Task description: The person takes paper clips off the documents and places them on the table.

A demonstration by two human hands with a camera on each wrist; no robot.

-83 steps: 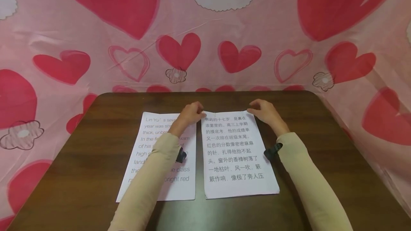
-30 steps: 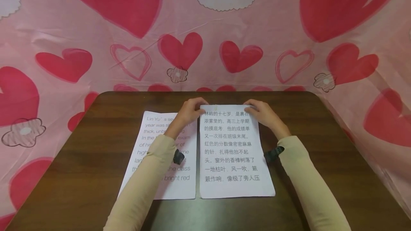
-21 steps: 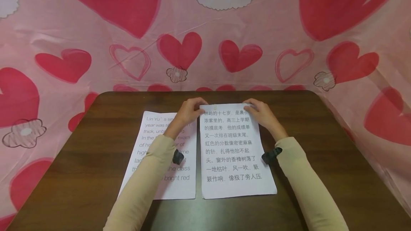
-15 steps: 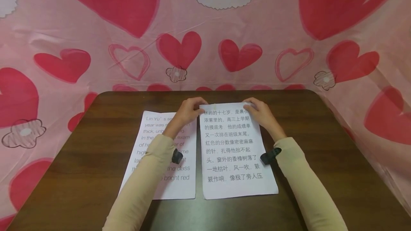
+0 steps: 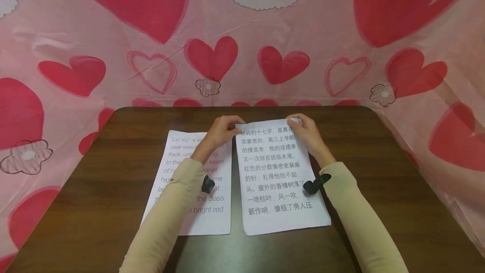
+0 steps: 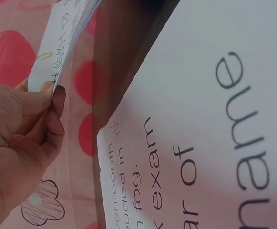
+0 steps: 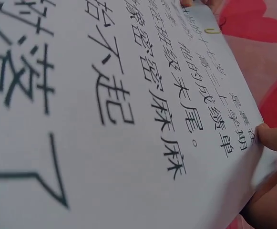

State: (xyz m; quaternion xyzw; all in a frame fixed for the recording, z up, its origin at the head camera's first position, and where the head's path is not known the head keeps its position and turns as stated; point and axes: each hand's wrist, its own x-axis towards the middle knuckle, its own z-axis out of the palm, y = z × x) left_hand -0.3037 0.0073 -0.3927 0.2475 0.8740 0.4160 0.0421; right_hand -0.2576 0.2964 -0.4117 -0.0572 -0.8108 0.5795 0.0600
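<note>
In the head view, a sheaf of white paper (image 5: pixel 276 172) printed with Chinese text is on the right, its top edge lifted. A yellow paper clip (image 7: pixel 213 31) sits on that top edge, toward the left corner. My left hand (image 5: pixel 222 132) pinches the top left corner, thumb on the printed face and curled fingers behind, as the left wrist view shows. At the top right corner my right hand (image 5: pixel 307 134) grips the paper between thumb and fingers. Under my left forearm lies a second white paper (image 5: pixel 212 222) with English text, partly covered by the sleeve.
Both papers are on a dark brown wooden table (image 5: pixel 91 172) with rounded far corners. Behind it hangs a pink cloth (image 5: pixel 250 28) printed with red hearts. Black camera straps (image 5: pixel 317 183) circle both wrists.
Both hands have taken hold of the top corners of the Chinese-text paper. Its top edge has risen, the right corner most, and the paper has turned slightly anticlockwise. The English-text paper stays put.
</note>
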